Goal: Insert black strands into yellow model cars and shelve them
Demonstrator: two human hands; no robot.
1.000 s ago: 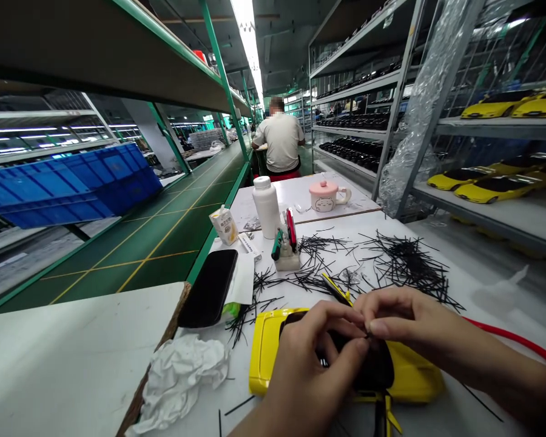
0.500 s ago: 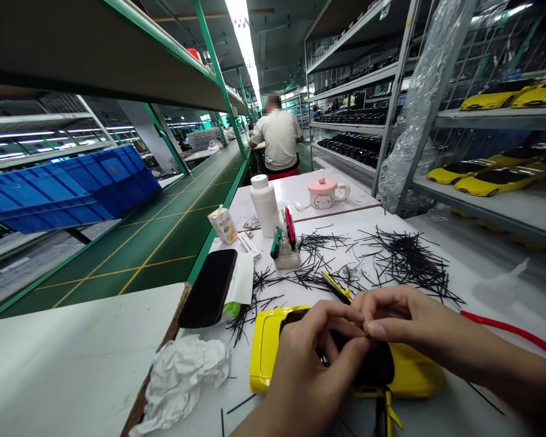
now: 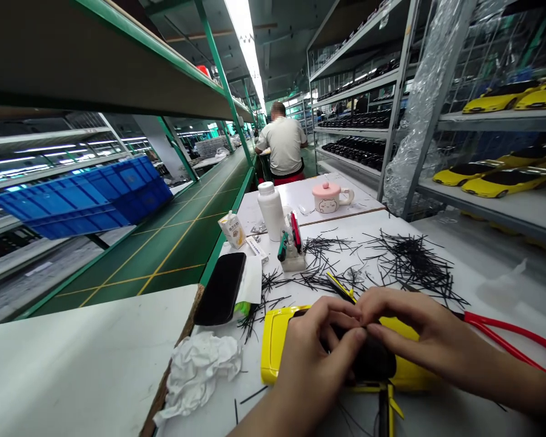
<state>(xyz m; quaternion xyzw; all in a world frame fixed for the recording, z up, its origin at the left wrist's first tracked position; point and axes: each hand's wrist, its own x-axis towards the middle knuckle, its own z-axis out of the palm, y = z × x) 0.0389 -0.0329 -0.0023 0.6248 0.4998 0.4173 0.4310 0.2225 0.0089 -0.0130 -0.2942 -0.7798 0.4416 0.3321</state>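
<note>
A yellow model car [image 3: 273,346] with a black cabin area lies on the white table right below my hands. Its far door [image 3: 339,286] and near door [image 3: 394,408] stand swung out. My left hand [image 3: 321,349] is over the cabin, thumb and fingers closed in a pinch. Close against those fingertips, my right hand [image 3: 404,325] is pinched too. Whatever sits between the fingertips is hidden or too small to name. Both hands cover much of the car's middle.
Black thin strips [image 3: 414,264] are scattered behind the car. Red-handled pliers [image 3: 505,328] lie at right. A phone [image 3: 222,288], crumpled tissue [image 3: 204,370], tool holder [image 3: 293,262], white bottle [image 3: 271,212] and pink-lidded mug [image 3: 326,199] stand around. A person [image 3: 284,145] sits ahead.
The view has shifted slightly, so the scene sits further right. Both hands stay pinched together over the car, with small finger movements. More of the red pliers' handles now shows.
</note>
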